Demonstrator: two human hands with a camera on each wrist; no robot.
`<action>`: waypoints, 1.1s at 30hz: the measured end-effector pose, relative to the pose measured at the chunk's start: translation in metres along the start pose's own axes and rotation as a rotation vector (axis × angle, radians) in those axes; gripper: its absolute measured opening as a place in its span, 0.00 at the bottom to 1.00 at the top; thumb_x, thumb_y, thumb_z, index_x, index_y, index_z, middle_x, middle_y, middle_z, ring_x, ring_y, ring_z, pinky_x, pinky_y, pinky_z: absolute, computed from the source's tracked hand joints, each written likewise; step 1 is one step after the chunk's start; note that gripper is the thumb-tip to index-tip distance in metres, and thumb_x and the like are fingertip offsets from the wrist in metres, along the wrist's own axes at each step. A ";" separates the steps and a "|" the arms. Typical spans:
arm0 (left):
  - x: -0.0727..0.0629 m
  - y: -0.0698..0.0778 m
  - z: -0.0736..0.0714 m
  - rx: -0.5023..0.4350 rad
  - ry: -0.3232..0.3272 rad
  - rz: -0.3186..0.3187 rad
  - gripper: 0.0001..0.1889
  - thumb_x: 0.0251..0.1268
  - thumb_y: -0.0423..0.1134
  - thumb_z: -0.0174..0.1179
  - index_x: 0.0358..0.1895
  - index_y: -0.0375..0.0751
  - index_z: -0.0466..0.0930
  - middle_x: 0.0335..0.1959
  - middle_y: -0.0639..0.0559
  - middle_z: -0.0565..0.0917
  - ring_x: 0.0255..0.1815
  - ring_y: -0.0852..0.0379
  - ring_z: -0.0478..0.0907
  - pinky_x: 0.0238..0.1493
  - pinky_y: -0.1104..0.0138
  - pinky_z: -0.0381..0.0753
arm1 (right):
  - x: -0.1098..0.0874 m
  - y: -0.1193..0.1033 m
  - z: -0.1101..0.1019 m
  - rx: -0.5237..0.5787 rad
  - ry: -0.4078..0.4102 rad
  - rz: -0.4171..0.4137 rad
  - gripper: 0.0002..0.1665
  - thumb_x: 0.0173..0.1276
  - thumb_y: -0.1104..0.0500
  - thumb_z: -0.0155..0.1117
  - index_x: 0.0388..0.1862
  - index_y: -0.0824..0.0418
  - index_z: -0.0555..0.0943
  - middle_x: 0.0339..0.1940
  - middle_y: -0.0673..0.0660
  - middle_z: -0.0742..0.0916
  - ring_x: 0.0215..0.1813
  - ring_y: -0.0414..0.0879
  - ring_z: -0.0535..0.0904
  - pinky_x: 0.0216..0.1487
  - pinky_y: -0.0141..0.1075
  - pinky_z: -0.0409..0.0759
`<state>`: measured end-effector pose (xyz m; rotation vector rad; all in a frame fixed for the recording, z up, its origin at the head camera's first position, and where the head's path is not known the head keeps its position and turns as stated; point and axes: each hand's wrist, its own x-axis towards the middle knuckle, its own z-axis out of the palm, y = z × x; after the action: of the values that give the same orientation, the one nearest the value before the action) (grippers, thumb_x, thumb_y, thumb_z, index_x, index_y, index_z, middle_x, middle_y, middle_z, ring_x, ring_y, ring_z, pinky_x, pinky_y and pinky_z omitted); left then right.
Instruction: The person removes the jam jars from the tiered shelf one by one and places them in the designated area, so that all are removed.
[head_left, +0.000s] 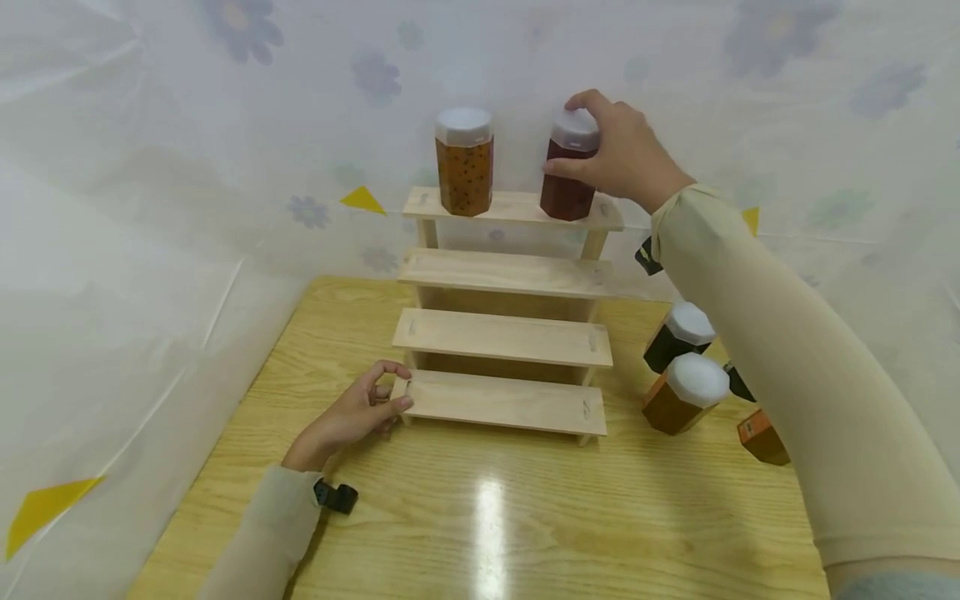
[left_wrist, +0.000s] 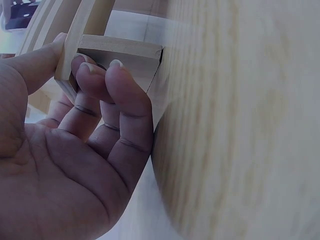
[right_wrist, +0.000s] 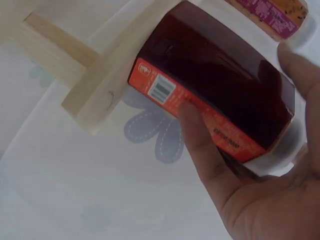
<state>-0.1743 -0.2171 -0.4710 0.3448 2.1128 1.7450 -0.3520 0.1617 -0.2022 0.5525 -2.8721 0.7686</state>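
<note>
My right hand (head_left: 630, 154) grips a dark red jar (head_left: 564, 190) with a white lid at the right end of the top step of a wooden tiered rack (head_left: 501, 335). In the right wrist view the jar (right_wrist: 215, 70) shows an orange label with a barcode, and its base is at the step's edge. An orange jar with dark specks (head_left: 467, 179) stands upright at the left on the same step. My left hand (head_left: 360, 412) holds the left end of the lowest step, thumb and fingers around the board; the wrist view shows fingertips under it.
On the wooden table (head_left: 420, 517), right of the rack, stand a dark jar (head_left: 678, 337) and an amber jar (head_left: 686, 396), both white-lidded. An orange-labelled jar (head_left: 763, 437) is partly hidden by my right sleeve. A flowered white sheet (head_left: 315, 108) hangs behind the rack.
</note>
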 end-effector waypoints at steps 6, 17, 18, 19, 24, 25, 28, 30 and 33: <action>-0.001 0.001 0.002 -0.006 0.003 -0.005 0.21 0.80 0.37 0.58 0.67 0.41 0.63 0.24 0.48 0.71 0.21 0.54 0.67 0.27 0.64 0.77 | -0.002 -0.006 0.000 -0.034 0.024 0.004 0.48 0.72 0.39 0.66 0.83 0.50 0.57 0.69 0.72 0.70 0.68 0.65 0.67 0.66 0.58 0.73; -0.002 0.002 0.005 -0.013 -0.008 0.004 0.21 0.80 0.37 0.59 0.68 0.40 0.62 0.25 0.47 0.73 0.21 0.55 0.68 0.26 0.63 0.78 | -0.006 -0.004 -0.002 0.042 0.011 0.026 0.47 0.73 0.42 0.67 0.84 0.49 0.59 0.76 0.66 0.70 0.67 0.62 0.75 0.54 0.53 0.84; -0.002 0.002 0.005 -0.013 -0.008 0.004 0.21 0.80 0.37 0.58 0.68 0.40 0.62 0.25 0.47 0.73 0.21 0.55 0.68 0.26 0.63 0.78 | -0.007 -0.004 -0.002 0.048 0.009 0.028 0.47 0.73 0.42 0.68 0.84 0.49 0.59 0.76 0.65 0.70 0.66 0.62 0.76 0.52 0.53 0.84; -0.002 0.002 0.005 -0.013 -0.008 0.003 0.21 0.80 0.37 0.58 0.68 0.40 0.62 0.25 0.47 0.73 0.21 0.55 0.68 0.26 0.63 0.78 | -0.008 -0.004 -0.002 0.046 0.014 0.025 0.47 0.73 0.42 0.68 0.83 0.49 0.59 0.76 0.65 0.70 0.65 0.61 0.77 0.52 0.52 0.85; -0.002 0.003 0.007 -0.010 -0.011 0.005 0.21 0.80 0.37 0.58 0.68 0.41 0.62 0.26 0.46 0.74 0.21 0.54 0.68 0.27 0.62 0.78 | -0.012 -0.004 -0.006 0.013 0.033 -0.003 0.45 0.73 0.43 0.68 0.83 0.50 0.61 0.76 0.65 0.71 0.66 0.60 0.76 0.57 0.53 0.82; -0.002 0.003 0.007 -0.010 -0.013 0.004 0.21 0.81 0.38 0.58 0.68 0.41 0.62 0.26 0.45 0.74 0.21 0.53 0.68 0.27 0.62 0.78 | -0.013 -0.003 -0.007 0.003 0.036 -0.011 0.45 0.73 0.43 0.68 0.83 0.50 0.62 0.76 0.64 0.71 0.67 0.60 0.75 0.59 0.54 0.80; -0.002 0.004 0.009 -0.011 -0.020 0.000 0.21 0.81 0.38 0.58 0.68 0.42 0.62 0.27 0.45 0.75 0.21 0.52 0.68 0.28 0.62 0.79 | -0.015 -0.001 -0.011 -0.001 0.039 -0.024 0.44 0.72 0.44 0.69 0.82 0.51 0.63 0.76 0.64 0.71 0.72 0.60 0.70 0.66 0.55 0.75; -0.001 0.004 0.009 -0.016 -0.022 -0.007 0.21 0.81 0.38 0.58 0.69 0.42 0.62 0.28 0.44 0.75 0.22 0.52 0.68 0.28 0.62 0.79 | -0.017 0.002 -0.013 0.001 0.047 -0.030 0.44 0.72 0.44 0.69 0.82 0.51 0.63 0.76 0.65 0.71 0.73 0.60 0.68 0.66 0.56 0.74; -0.001 0.005 0.010 -0.014 -0.019 -0.009 0.21 0.81 0.38 0.58 0.69 0.43 0.62 0.28 0.44 0.75 0.22 0.53 0.68 0.28 0.62 0.79 | -0.021 0.008 -0.018 0.002 0.073 -0.037 0.44 0.72 0.45 0.70 0.82 0.51 0.64 0.75 0.66 0.71 0.74 0.60 0.67 0.64 0.58 0.75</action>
<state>-0.1693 -0.2076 -0.4677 0.3457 2.0851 1.7432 -0.3350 0.1834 -0.1949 0.5644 -2.7865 0.7696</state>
